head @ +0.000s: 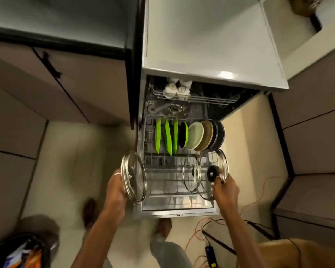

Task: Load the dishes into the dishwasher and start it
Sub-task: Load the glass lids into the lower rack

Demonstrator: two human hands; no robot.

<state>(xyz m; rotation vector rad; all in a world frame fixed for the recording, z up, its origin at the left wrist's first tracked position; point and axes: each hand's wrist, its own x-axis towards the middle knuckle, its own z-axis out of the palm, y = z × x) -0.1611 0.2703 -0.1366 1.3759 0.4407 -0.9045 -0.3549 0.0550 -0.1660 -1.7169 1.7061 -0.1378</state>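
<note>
Plates [195, 134] sit racked at mid-frame, while the left hand [115, 187] grips a lid [133, 176] and the right hand [223, 187] a second lid [212, 173], seemingly not loaded yet.

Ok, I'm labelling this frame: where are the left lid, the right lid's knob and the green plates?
left lid [135, 172], head view, glass centre.
right lid's knob [212, 173], head view, black top.
green plates [167, 137], head view, middle plate's face.

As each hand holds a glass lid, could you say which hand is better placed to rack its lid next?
Probably the right hand: its knobbed lid hangs over the lower rack; the left hand holds the second lid beside it.
</note>
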